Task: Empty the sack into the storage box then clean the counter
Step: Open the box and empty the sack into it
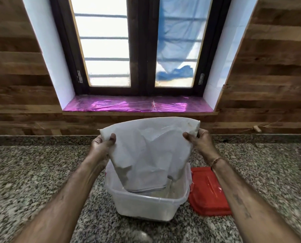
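Observation:
A white sack (149,151) hangs upside down over a clear plastic storage box (146,206) on the speckled granite counter (40,172). The sack's open mouth dips inside the box. My left hand (102,142) pinches the sack's upper left corner. At the upper right corner my right hand (198,141) grips the sack, thumb in front. The sack looks slack and creased. What lies in the box is mostly hidden behind the sack.
A red lid (207,192) lies flat on the counter right of the box, touching it. Behind the counter rises a wood-panelled wall (23,85) with a window (139,50) and a sill covered in pink film (137,105).

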